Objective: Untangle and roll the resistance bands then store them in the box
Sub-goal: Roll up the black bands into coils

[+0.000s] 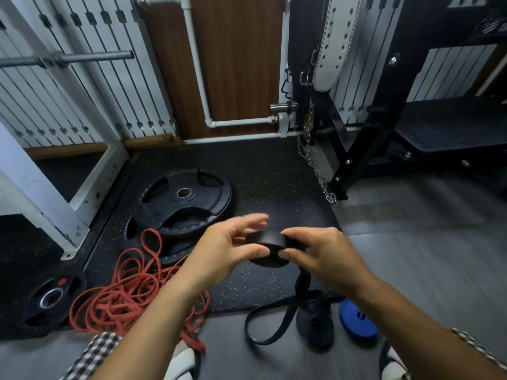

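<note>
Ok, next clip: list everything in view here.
black band roll: one, black, held between both hands, tail hanging to the floor
red bands: tangled pile, red, floor at left
blue band roll: one, blue, floor at right
dark bundle: one, black, floor beside the blue band roll, unclear
weight plates: at least three, black, floor at left
chain: one, silver, hanging right of centre
belt: one, white, hanging at top
box: none in view
left hand: thumb touching the roll, fingers spread
right hand: gripping the roll
</note>
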Motion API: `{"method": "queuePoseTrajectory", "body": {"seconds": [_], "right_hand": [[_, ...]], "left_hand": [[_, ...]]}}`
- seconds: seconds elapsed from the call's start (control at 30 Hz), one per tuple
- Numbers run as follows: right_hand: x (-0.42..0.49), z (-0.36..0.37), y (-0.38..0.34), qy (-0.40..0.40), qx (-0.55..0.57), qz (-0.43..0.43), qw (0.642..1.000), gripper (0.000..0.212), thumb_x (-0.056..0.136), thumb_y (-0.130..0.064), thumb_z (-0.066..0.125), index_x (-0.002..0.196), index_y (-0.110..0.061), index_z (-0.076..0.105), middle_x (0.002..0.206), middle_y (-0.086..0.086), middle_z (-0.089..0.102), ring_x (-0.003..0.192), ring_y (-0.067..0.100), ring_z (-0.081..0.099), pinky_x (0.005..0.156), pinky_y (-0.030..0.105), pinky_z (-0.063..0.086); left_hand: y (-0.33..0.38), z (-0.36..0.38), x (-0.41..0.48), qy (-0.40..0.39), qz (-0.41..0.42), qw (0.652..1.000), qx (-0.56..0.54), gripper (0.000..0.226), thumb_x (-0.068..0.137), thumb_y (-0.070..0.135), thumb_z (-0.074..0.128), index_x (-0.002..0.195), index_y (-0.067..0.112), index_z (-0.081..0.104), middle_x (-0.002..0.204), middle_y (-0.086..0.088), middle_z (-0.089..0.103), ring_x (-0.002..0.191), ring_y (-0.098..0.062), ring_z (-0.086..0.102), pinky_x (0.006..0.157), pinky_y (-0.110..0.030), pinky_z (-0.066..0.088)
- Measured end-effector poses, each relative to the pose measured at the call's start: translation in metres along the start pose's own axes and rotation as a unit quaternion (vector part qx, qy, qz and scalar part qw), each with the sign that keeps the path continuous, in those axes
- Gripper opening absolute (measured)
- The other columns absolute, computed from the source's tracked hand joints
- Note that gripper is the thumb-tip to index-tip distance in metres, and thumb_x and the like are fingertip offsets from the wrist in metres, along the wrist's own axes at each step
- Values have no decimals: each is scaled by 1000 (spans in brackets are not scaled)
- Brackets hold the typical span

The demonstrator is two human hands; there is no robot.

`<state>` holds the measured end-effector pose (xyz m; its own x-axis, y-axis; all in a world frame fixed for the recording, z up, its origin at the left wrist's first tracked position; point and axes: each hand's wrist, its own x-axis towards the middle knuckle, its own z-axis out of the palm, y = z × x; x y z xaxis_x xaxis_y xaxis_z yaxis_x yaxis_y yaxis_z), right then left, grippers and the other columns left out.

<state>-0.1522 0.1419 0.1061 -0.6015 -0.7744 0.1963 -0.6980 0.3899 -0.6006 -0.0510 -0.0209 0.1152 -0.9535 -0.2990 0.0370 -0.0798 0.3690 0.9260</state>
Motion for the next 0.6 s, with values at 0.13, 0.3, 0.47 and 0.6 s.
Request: {"method": "queuePoseTrajectory", "body": {"seconds": [0.13, 0.3, 0.47, 0.6], "right_hand": [[1, 2, -2, 14, 70, 13, 997, 23, 76, -35, 64, 98, -30, 68, 87, -9, 71, 83, 9, 65, 77, 33, 52], [7, -4, -3, -16, 306, 62, 950, 34, 75, -2, 72, 91, -31, 65, 90, -4, 73, 87, 6, 68, 84, 22, 53], [11, -2, -7, -8, 461, 78, 884, 29, 74, 3, 66, 96, -14, 66, 87, -3, 74, 87, 8, 69, 75, 15, 51], [10, -2, -10, -1, 477, 70, 876, 27, 79, 4, 62, 99, -12, 65, 92, 0, 73, 90, 10, 69, 76, 15, 51]], "left_hand": [[2, 4, -1, 28, 41, 999, 17, 39, 72, -6, 72, 82, 31, 66, 71, 20, 68, 70, 6, 61, 70, -10, 47], [9, 2, -4, 102, 27, 989, -102, 34, 73, -8, 69, 84, 23, 69, 61, 13, 65, 57, 2, 56, 58, -9, 44], [10, 7, -4, 147, -16, 949, -278, 29, 69, -7, 64, 85, 16, 67, 71, 5, 73, 68, -2, 67, 61, -12, 50], [8, 10, -4, 122, -50, 931, -340, 29, 62, 5, 64, 89, 14, 66, 75, 3, 74, 70, -4, 68, 58, -12, 49]]}}
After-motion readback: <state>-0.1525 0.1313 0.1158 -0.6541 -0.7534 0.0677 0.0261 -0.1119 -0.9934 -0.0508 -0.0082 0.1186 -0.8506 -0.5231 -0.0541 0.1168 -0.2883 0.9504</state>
